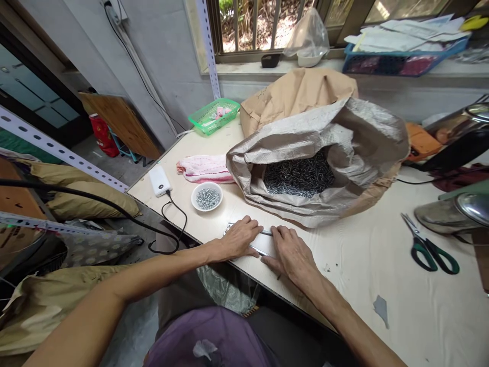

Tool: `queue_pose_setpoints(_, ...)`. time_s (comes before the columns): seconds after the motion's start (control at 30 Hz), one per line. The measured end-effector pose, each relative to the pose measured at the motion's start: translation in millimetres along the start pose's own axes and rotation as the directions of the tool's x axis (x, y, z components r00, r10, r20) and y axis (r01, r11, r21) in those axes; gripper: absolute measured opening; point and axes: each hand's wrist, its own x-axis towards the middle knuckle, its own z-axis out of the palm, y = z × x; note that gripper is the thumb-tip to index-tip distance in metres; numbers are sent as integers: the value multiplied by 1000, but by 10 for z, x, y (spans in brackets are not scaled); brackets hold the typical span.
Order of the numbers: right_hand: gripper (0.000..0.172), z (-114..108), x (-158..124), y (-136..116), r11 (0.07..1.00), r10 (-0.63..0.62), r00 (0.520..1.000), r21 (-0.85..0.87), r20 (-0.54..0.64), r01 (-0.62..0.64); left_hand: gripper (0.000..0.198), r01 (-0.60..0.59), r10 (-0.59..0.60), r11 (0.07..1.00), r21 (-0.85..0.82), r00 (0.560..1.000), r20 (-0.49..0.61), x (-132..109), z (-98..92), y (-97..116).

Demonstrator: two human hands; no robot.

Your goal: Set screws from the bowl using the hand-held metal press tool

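Both my hands rest on a thin clear plastic bag (263, 232) lying flat near the table's front edge. My left hand (239, 238) lies on its left part, fingers stretched over it. My right hand (292, 251) presses on its right part, fingers curled slightly downward. A small white bowl of screws (207, 196) stands just beyond my left hand. Behind the hands a big silvery woven sack (317, 153) lies open, full of dark screws (300, 176).
Green-handled scissors (430, 250) lie at the right. A white power bank (159, 180) with cable, a pink cloth (204, 168) and a green basket (214, 115) sit at the left back. A brown paper sack (298, 92) lies behind the woven one. Metal pots (454, 211) stand far right.
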Motion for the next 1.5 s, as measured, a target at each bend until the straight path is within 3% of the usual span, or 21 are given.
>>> queue_pose_setpoints(0.17, 39, -70, -52, 3, 999, -32, 999, -27, 19, 33, 48, -19, 19, 1000, -22, 1000, 17, 6, -10, -11)
queue_pose_setpoints(0.33, 27, -83, -55, -43, 998, -56, 998, -24, 24, 56, 34, -56, 57, 997, -46, 998, 21, -8, -8, -23)
queue_pose_setpoints(0.6, 1, -5, -61, -64, 996, -91, 994, -5, -69, 90, 27, -93, 93, 995, -35, 996, 6, -10, 30, -41)
queue_pose_setpoints(0.8, 17, 25, -42, -76, 994, -98, 993, 49, -60, 101, 24, -91, 91, 994, -53, 996, -8, 16, 83, -51)
queue_pose_setpoints(1.0, 13, 40, -27, -7, 996, -48, 998, 69, -28, 50, 27, -27, 24, 995, -93, 999, -38, -28, 107, -15)
queue_pose_setpoints(1.1, 60, 11, -74, 32, 996, -55, 997, 71, -54, 58, 61, -27, 4, 989, -143, 987, -158, -185, 16, -60)
queue_pose_setpoints(1.17, 72, -17, -140, 14, 998, -30, 993, 56, -113, 36, 60, 32, -88, 977, -211, 960, -264, -351, -78, -137)
queue_pose_setpoints(1.23, 65, -37, -214, -44, 998, -3, 984, 57, -178, 13, 37, 191, -285, 934, -302, 908, -308, -534, -167, -229)
queue_pose_setpoints(1.33, 46, -30, -280, -175, 993, -10, 970, 113, -245, 38, 27, 446, -540, 810, -380, 820, -189, -747, -213, -324)
queue_pose_setpoints(1.5, 30, 53, -236, -383, 987, -37, 972, 145, -232, 72, 31, 612, -645, 694, -379, 762, 50, -766, -80, -292)
